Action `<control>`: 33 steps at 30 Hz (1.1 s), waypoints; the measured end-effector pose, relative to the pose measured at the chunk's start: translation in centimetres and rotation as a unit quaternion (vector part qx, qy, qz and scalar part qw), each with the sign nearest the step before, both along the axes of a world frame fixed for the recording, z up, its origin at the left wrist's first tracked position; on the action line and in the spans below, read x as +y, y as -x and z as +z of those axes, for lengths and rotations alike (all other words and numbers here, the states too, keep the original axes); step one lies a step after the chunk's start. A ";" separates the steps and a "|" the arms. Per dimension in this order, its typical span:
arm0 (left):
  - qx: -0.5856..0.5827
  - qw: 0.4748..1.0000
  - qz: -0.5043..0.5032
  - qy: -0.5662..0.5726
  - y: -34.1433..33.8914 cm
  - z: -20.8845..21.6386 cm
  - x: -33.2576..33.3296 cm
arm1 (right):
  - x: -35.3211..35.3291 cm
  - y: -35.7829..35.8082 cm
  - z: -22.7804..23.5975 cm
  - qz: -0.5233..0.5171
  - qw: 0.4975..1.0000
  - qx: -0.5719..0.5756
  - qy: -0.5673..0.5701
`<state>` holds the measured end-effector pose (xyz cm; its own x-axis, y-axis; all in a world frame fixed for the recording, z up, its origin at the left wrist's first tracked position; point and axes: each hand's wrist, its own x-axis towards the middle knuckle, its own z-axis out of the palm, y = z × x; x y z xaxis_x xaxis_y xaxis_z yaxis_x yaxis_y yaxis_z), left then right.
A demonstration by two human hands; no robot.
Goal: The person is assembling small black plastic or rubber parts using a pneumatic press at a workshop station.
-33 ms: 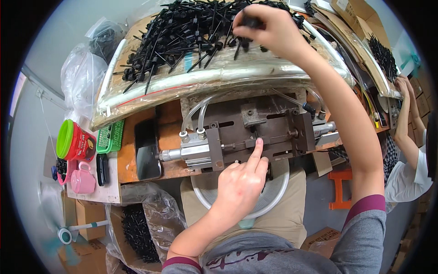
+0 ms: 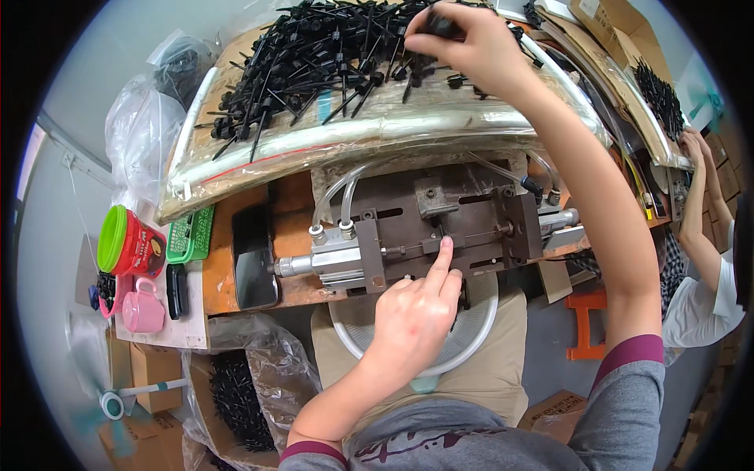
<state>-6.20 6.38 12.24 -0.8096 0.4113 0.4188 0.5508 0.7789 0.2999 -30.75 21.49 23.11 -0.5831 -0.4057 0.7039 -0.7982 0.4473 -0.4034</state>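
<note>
– As the blk part (image 2: 445,27) is a bit blurred, what can you get on it?

– It's in the R hand (image 2: 485,56), thumb + fingers closed round it, up over the R side of the pile (image 2: 306,71). Exact shape: can't tell.

– And the L hand (image 2: 412,318)?

– No grip on anything that I can see. Index out straight, tip on the small block (image 2: 430,246) mid-jig (image 2: 479,212); other fingers bent. Pressing or just resting, can't tell.

– What's round the jig?

– Silver cyl. (image 2: 334,263) at its L end, clear hoses (image 2: 347,206) running up from there. Phone (image 2: 253,259) just L of that, on the orange bench (image 2: 302,294). Behind, a plastic-wrapped tray (image 2: 377,128) w/ the pile on it, all long-stemmed blk pcs.

– Below?

– Sieve (image 2: 491,326) w/ a white rim, over the lap (image 2: 506,369). Lower L, a lined box (image 2: 283,369) w/ more blk pcs.

– Far L?

– Red tub (image 2: 145,247) w/ lime rim, grn basket (image 2: 179,253) beside it, pink mug (image 2: 143,310) nearer.

– Far R?

– Co-worker's hands (image 2: 695,147) at a 2nd tray, well apart; orange stool (image 2: 583,326) lower down.
</note>
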 end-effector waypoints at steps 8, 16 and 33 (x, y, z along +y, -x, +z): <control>-0.032 0.987 -0.068 -0.141 0.4 2.6 -1.1 | 1.8 0.6 1.0 0.028 0.904 -0.363 0.225; 0.083 0.950 -0.026 -0.300 3.9 6.3 -3.9 | 1.6 -11.1 -0.2 0.176 0.810 -0.519 0.208; 0.039 0.999 0.025 -0.026 -0.2 -0.8 0.2 | 5.8 -17.0 -4.7 0.109 0.772 -0.531 0.331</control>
